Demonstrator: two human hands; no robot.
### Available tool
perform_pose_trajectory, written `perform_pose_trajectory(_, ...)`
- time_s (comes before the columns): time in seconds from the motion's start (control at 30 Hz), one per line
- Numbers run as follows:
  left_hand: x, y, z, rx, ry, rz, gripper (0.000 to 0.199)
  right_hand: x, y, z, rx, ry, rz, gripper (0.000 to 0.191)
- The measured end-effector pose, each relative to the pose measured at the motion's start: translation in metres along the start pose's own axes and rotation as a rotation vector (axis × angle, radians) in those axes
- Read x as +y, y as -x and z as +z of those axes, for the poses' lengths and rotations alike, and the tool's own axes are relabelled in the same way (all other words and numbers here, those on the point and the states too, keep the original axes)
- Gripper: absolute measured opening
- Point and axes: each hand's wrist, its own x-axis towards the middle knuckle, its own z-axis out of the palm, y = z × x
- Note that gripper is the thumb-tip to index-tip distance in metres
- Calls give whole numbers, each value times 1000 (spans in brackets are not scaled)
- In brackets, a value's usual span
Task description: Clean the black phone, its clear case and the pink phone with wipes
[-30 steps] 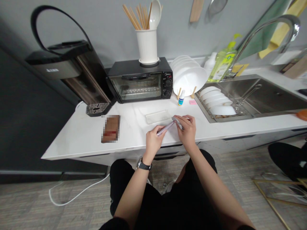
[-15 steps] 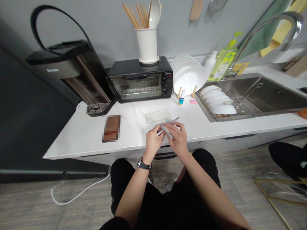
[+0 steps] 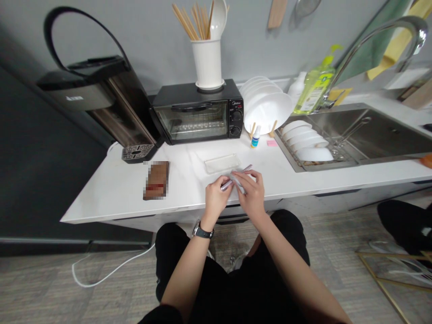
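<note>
A thin purple phone (image 3: 226, 185), seen nearly edge-on, is gripped at its near end by my left hand (image 3: 216, 196), which wears a dark watch. My right hand (image 3: 252, 193) pinches a small pale grey cloth (image 3: 240, 185) against the phone's face; the fingers hide part of both. The phone's far end sticks out past my right fingers. Just behind my hands, a clear phone case (image 3: 222, 163) lies flat on the white counter (image 3: 189, 184). A small spray bottle (image 3: 255, 137) with a blue label stands upright farther back, beside a pink piece (image 3: 272, 143).
To the left lies a brown, partly pixelated flat object (image 3: 157, 181). A black toaster oven (image 3: 199, 119), a drinks dispenser (image 3: 114, 108) and racked white plates (image 3: 268, 112) line the back. The sink (image 3: 381, 139) with stacked bowls is at right. Another person's dark-clothed leg (image 3: 401, 225) shows at far right.
My right hand and the cloth have shifted slightly right and down along the phone. My left hand keeps its hold in the same place.
</note>
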Motion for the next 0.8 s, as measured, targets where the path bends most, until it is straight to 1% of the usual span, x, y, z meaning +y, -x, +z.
perform_pose_trajectory(0.03,-1,0,-1,-3,-34,3,12,-10,5,4,-27,-36,-21,42)
perform_pose_trajectory(0.1,-2,0,-3,-15,-82,40,19,-26,12,12,-32,-86,-33,46)
perform_pose_trajectory(0.17,-3,1,-4,-22,-89,78,23,-32,16,15,-17,-105,-43,49)
perform_pose_trajectory(0.2,-3,1,-4,-18,-89,75,23,-30,16,15,-13,-104,-52,50)
perform_pose_trajectory(0.27,-2,1,-3,-3,-76,35,19,-20,13,10,-18,-87,-66,50)
perform_pose_trajectory(0.37,-1,1,0,6,18,9,9,8,2,-3,-14,-21,-33,46)
perform_pose_trajectory(0.47,0,0,2,8,88,28,14,37,-11,-17,21,65,35,36)
perform_pose_trajectory(0.57,-1,0,2,17,77,18,13,55,-19,-24,10,107,69,30)
perform_pose_trajectory(0.67,-1,0,2,20,67,20,13,56,-19,-23,9,101,71,32)
perform_pose_trajectory(0.73,-1,0,3,18,65,29,14,46,-15,-19,14,77,61,35)
perform_pose_trajectory(0.8,-1,0,3,20,52,27,13,29,-8,-12,5,31,35,40)
